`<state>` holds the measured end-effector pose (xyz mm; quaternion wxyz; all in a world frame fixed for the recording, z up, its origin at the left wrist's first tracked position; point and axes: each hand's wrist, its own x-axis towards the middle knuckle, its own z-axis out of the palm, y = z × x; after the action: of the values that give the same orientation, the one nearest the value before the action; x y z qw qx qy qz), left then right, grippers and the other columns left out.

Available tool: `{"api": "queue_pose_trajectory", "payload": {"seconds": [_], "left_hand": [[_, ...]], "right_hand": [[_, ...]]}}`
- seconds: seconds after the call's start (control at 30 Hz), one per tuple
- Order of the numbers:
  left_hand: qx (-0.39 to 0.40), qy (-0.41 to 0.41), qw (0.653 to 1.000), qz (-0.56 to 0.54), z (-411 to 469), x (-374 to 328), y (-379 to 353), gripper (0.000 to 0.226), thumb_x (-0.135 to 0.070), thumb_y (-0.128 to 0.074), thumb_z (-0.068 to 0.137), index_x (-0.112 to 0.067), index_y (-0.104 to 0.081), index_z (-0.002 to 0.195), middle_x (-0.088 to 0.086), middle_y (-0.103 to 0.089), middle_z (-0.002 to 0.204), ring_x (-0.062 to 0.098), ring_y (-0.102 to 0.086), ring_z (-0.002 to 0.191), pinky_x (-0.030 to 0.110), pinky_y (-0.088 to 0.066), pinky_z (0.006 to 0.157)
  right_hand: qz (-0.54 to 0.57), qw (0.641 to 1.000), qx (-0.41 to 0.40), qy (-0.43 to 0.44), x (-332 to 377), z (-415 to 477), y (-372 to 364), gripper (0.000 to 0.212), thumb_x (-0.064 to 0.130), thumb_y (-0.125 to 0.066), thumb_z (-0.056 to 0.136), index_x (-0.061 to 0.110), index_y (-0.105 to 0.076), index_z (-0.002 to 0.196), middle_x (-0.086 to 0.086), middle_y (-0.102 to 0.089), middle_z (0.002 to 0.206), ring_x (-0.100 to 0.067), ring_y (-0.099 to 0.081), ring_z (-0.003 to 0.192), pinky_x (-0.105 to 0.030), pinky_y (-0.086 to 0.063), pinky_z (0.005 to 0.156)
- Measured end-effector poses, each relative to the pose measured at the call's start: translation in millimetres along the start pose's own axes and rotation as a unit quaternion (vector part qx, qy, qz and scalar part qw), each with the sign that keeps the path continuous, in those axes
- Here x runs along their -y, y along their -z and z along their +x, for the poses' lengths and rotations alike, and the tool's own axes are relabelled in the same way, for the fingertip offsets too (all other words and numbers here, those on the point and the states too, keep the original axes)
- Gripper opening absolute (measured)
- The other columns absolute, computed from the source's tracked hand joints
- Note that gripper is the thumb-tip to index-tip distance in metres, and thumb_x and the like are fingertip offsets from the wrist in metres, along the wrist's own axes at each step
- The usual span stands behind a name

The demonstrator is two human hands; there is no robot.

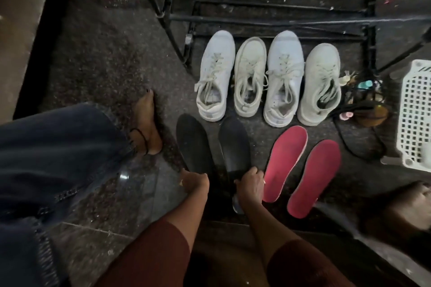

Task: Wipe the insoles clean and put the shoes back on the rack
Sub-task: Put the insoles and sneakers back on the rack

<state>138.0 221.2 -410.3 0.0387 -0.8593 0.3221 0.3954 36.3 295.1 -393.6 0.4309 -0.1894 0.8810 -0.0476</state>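
Black insoles (196,144): left hand (195,182), right hand (250,184) hide heels.

Four white shoes (283,77) stood side by side on the floor, toes toward the black rack (256,17) beyond. Nearer lay two black insoles (196,147) at left and two pink insoles (286,158) at right, all flat.

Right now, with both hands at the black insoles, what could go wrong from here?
The four white shoes look alike and stand with the two pairs alternating, so black insoles or pink insoles might end up in the wrong shoe. All insoles lie on the speckled floor, so wiped faces could pick up grit. The black cord beside the rightmost shoe could snag when shoes go to the rack.
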Motion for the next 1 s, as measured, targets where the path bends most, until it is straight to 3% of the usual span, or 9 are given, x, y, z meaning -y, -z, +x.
{"api": "queue_pose_trajectory", "payload": {"seconds": [0.1, 0.2, 0.27, 0.33, 0.43, 0.63, 0.7, 0.87, 1.0], "left_hand": [[0.002, 0.018, 1.000, -0.015, 7, 6, -5, 0.070, -0.005, -0.062, 0.088, -0.012, -0.024, 0.146, 0.020, -0.041, 0.140, 0.038, -0.049, 0.120, 0.045, -0.046, 0.097], [0.016, 0.055, 0.996, -0.074, 7, 5, -12, 0.061, -0.002, -0.047, 0.095, -0.016, -0.022, 0.148, 0.018, -0.042, 0.142, 0.037, -0.050, 0.119, 0.044, -0.046, 0.097], [0.029, 0.047, 0.996, -0.066, 5, 6, -13, 0.051, -0.002, -0.043, 0.096, -0.013, -0.031, 0.144, 0.018, -0.044, 0.141, 0.037, -0.050, 0.119, 0.045, -0.046, 0.098], [0.036, 0.014, 0.998, -0.045, -1, 8, -10, 0.044, -0.002, -0.041, 0.096, -0.012, -0.041, 0.139, 0.019, -0.047, 0.136, 0.037, -0.051, 0.117, 0.045, -0.047, 0.096], [0.001, -0.043, 0.999, 0.004, -11, 14, 2, 0.045, -0.005, -0.042, 0.096, -0.011, -0.039, 0.141, 0.020, -0.047, 0.136, 0.037, -0.049, 0.121, 0.044, -0.043, 0.100], [-0.087, -0.202, 0.975, -0.017, -50, 4, 34, 0.032, 0.001, -0.044, 0.095, 0.000, -0.049, 0.126, 0.024, -0.055, 0.123, 0.036, -0.054, 0.114, 0.038, -0.041, 0.090], [-0.098, -0.252, 0.961, -0.058, -66, -21, 45, 0.031, -0.002, -0.046, 0.096, 0.003, -0.049, 0.126, 0.027, -0.054, 0.123, 0.037, -0.053, 0.115, 0.037, -0.036, 0.092], [-0.051, -0.377, 0.916, -0.126, -96, -120, 75, 0.043, -0.007, -0.052, 0.095, -0.003, -0.045, 0.137, 0.020, -0.054, 0.132, 0.034, -0.051, 0.121, 0.031, -0.035, 0.093], [-0.022, -0.446, 0.887, -0.121, -100, -210, 92, 0.039, -0.006, -0.056, 0.092, -0.008, -0.052, 0.131, 0.014, -0.060, 0.126, 0.029, -0.056, 0.115, 0.024, -0.038, 0.085]], "right_hand": [[-0.018, 1.000, -0.004, -0.018, 3, 8, -3, 0.024, 0.006, -0.048, 0.092, 0.006, -0.039, 0.114, -0.018, -0.051, 0.122, -0.034, -0.049, 0.114, -0.038, -0.039, 0.093], [-0.015, 1.000, 0.026, -0.003, 1, 12, 0, 0.026, 0.001, -0.044, 0.090, 0.006, -0.042, 0.115, -0.019, -0.051, 0.121, -0.036, -0.048, 0.113, -0.041, -0.039, 0.091], [0.020, 0.999, 0.039, 0.019, -4, 11, 3, 0.030, -0.002, -0.042, 0.087, 0.007, -0.045, 0.115, -0.020, -0.055, 0.116, -0.037, -0.052, 0.107, -0.041, -0.042, 0.083], [0.052, 0.998, 0.035, 0.020, -11, 7, 8, 0.038, -0.002, -0.041, 0.085, 0.014, -0.048, 0.118, -0.018, -0.060, 0.106, -0.037, -0.056, 0.097, -0.038, -0.044, 0.072], [0.071, 0.997, 0.003, 0.015, -18, -3, 17, 0.043, 0.002, -0.044, 0.083, 0.026, -0.051, 0.119, -0.015, -0.061, 0.094, -0.036, -0.059, 0.088, -0.033, -0.041, 0.064], [0.184, 0.977, -0.080, 0.076, -2, -22, 50, 0.018, 0.003, -0.051, 0.082, 0.020, -0.052, 0.088, -0.012, -0.065, 0.083, -0.033, -0.059, 0.077, -0.038, -0.044, 0.064], [0.204, 0.967, -0.114, 0.103, 14, -22, 72, 0.014, 0.003, -0.053, 0.082, 0.016, -0.049, 0.082, -0.013, -0.063, 0.079, -0.034, -0.058, 0.078, -0.038, -0.041, 0.063], [0.274, 0.928, -0.179, 0.175, 70, -10, 155, 0.025, 0.000, -0.059, 0.080, 0.009, -0.061, 0.103, -0.015, -0.068, 0.099, -0.030, -0.061, 0.093, -0.031, -0.042, 0.075], [0.238, 0.928, -0.207, 0.200, 116, 16, 223, 0.023, 0.008, -0.065, 0.078, 0.009, -0.065, 0.100, -0.013, -0.069, 0.099, -0.027, -0.061, 0.093, -0.022, -0.036, 0.069]]}}
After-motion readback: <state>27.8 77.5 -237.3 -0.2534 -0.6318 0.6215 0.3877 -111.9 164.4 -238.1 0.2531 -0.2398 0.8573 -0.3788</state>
